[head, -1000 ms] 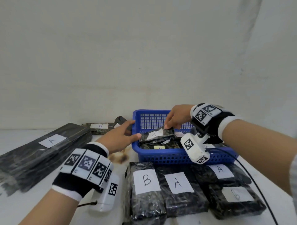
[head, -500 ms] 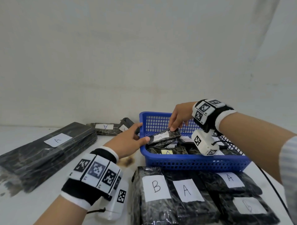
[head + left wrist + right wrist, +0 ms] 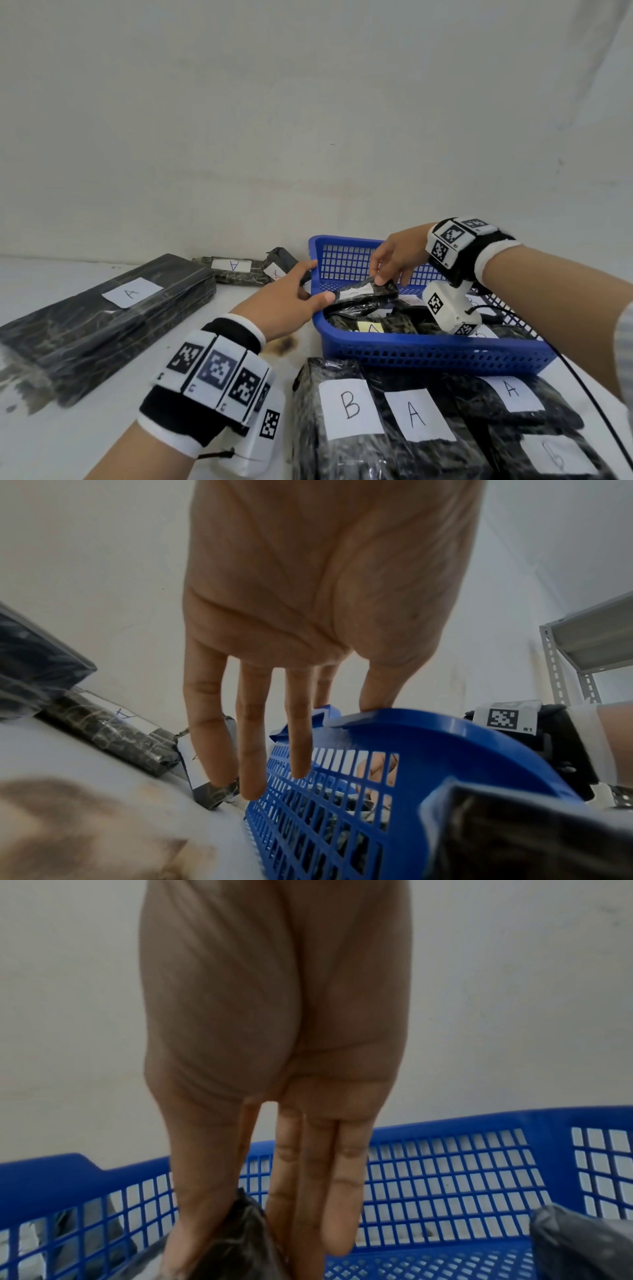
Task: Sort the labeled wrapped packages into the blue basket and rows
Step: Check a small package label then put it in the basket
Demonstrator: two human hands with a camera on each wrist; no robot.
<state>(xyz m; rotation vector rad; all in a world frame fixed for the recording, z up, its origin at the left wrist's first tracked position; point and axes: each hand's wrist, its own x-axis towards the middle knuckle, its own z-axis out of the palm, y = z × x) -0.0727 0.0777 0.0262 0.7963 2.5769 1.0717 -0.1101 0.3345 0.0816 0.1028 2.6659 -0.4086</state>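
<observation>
The blue basket (image 3: 428, 353) (image 3: 394, 731) (image 3: 445, 1164) stands mid-right on the white table and holds several black wrapped packages with white labels. Above them my right hand (image 3: 378, 278) (image 3: 236, 1231) pinches one end of a small black package (image 3: 363, 293) (image 3: 232, 1242) between thumb and forefinger, raised and tilted over the basket's left half. My left hand (image 3: 317, 281) (image 3: 308, 750) is at the basket's left rim: the thumb lies on the rim and the straight fingers (image 3: 250, 750) hang down outside the mesh wall.
In front of the basket lies a row of black packages labelled B (image 3: 349, 407), A (image 3: 416, 414) and A (image 3: 510, 390). A long flat package marked A (image 3: 130, 293) lies at the left, smaller ones (image 3: 233, 265) at the back. A black cable (image 3: 582, 387) runs at the right.
My right hand has lifted the small package higher out of the basket's pile. The left hand has stayed at the basket's left rim.
</observation>
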